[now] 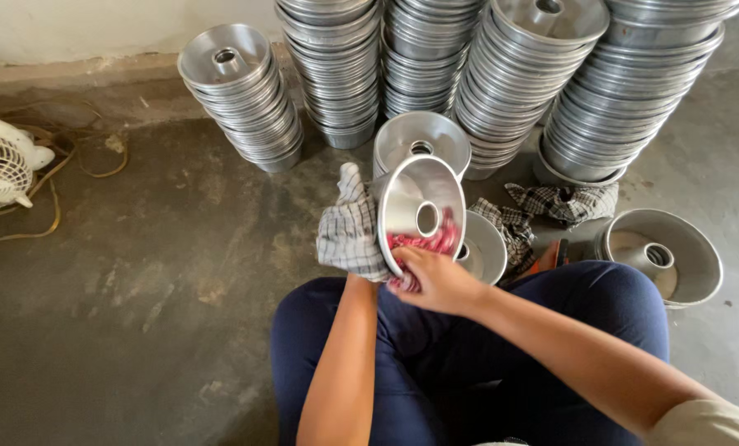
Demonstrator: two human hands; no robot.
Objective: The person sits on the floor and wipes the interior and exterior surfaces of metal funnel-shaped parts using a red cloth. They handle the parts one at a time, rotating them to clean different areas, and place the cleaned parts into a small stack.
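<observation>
Shiny metal ring pans stacked all along the wall, one in your lap.

Tall nested pan stacks [435,58] gleam over the rough grey concrete floor [138,272], a white fan [2,169] at the far left. Your left hand [349,235], wrapped in a checked cloth [345,223], grips the tilted ring pan [411,206] above your knees; your right hand [435,281] presses a red rag [427,241] into its smooth bowl.

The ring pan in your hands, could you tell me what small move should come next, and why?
Probably sweep the red cloth on around the centre tube: the right hand presses it inside the ring pan, low down, while the left hand, wrapped in checked cloth, steadies the pan.
</observation>
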